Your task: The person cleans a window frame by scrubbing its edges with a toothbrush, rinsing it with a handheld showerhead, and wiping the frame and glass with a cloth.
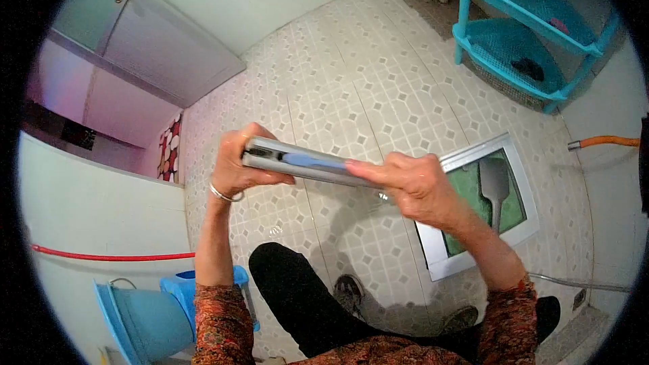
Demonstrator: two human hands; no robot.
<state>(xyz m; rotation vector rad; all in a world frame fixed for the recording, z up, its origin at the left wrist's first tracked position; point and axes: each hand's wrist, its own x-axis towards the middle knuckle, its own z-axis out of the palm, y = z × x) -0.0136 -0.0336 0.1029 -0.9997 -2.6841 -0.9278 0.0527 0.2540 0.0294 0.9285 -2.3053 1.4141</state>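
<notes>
A flat panel with a grey frame [307, 172] is held up in front of me, its narrow edge turned towards me. My left hand [247, 155] is closed around its left end, thumb below and fingers above. My right hand [412, 186] grips the right end, its index finger stretched along the edge. A blue strip [314, 161] lies in the groove there, touching that fingertip; I cannot tell what it is. Below right, a white-framed panel [531, 196] with a green middle lies on the floor. A grey paddle-shaped tool [495, 182] with a handle rests on it.
Patterned tiles cover the floor [324, 81]. A blue corner rack [466, 30] stands at the upper right, near an orange hose [612, 140]. At lower left are a light-blue bucket [152, 321] and a red pipe [115, 257]. An open door [169, 40] is at upper left.
</notes>
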